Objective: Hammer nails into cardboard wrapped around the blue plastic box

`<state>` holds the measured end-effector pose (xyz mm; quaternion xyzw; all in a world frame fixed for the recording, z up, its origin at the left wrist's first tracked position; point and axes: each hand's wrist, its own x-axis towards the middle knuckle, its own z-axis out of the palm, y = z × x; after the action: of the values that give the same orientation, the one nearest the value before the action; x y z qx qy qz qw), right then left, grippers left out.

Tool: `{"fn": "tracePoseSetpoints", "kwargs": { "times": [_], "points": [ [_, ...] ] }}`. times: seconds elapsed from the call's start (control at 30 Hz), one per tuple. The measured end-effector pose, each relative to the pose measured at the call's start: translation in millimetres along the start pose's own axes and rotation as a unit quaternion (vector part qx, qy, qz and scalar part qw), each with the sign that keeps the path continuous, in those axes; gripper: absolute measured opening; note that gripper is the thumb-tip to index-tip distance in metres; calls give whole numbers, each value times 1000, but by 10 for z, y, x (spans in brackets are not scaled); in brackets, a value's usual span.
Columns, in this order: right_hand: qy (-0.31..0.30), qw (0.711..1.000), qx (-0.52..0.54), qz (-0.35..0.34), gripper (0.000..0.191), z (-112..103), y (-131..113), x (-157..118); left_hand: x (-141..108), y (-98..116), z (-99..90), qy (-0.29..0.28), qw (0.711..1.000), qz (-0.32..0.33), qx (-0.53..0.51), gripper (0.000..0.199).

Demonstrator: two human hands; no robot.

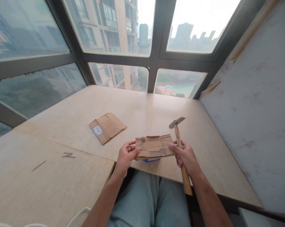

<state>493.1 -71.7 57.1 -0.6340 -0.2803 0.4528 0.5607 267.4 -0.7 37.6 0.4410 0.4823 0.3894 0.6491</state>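
Note:
A strip of brown corrugated cardboard (154,145) is held level above the table's front edge. My left hand (128,154) pinches its left end, thumb on top. At its right end, the thumb of my right hand (183,154) presses on the cardboard, while the same hand grips a wooden-handled hammer (185,176) tilted with its metal head (177,122) up and away. Several thin nails (142,139) show at the strip's upper left, and several nail-like rods (156,153) lie along its near edge. Under the strip a blue object (151,160) peeks out, mostly hidden.
A folded piece of cardboard (111,126) with a white label lies farther back on the pale table (142,107). On the left, several loose nails (68,155) and a single longer one (39,165) rest on the surface. A white cable (78,215) runs at the lower left.

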Motion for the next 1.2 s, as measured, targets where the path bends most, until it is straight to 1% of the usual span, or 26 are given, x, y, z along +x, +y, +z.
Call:
{"fn": "tracePoseSetpoints", "kwargs": {
  "times": [0.17, 0.3, 0.37, 0.5, 0.6, 0.73, 0.87, 0.93, 1.0, 1.07, 1.13, 1.2],
  "points": [
    [-6, 1000, 14, 27, 53, -31, 67, 34, -11, 30, 1, -13, 998, -35, -52, 59],
    [-33, 998, 24, 38, 50, -47, 102, 62, 0, 51, 8, -23, 997, -51, -58, 54],
    [-40, 998, 27, 41, 50, -52, 96, 70, 1, 65, 22, -21, 997, -54, -54, 52],
    [-31, 998, 37, 48, 53, -70, 54, 65, -14, 103, 65, -9, 998, -51, -40, 50],
    [-34, 998, 37, 49, 51, -91, 34, 51, -29, 128, 85, -3, 998, -48, -36, 51],
    [-35, 998, 34, 47, 49, -106, 29, 40, -40, 132, 81, 6, 999, -45, -18, 53],
    [-22, 998, 43, 51, 51, -105, 13, 40, -35, 134, 70, 5, 999, -42, 5, 55],
    [-12, 997, 47, 55, 53, -114, 1, 31, -32, 141, 44, 17, 999, -41, 14, 56],
    [2, 998, 40, 58, 53, -134, -10, -1, -34, 143, -32, 49, 998, -25, 26, 56],
    [29, 998, 20, 58, 53, -164, -22, -68, -45, 132, -192, 100, 994, 17, 51, 55],
    [69, 997, -11, 44, 53, -205, -32, -171, -70, 102, -459, 167, 978, 73, 102, 51],
    [102, 994, -28, 18, 52, -270, -32, -297, -115, 64, -824, 245, 943, 124, 186, 45]
  ]
}}
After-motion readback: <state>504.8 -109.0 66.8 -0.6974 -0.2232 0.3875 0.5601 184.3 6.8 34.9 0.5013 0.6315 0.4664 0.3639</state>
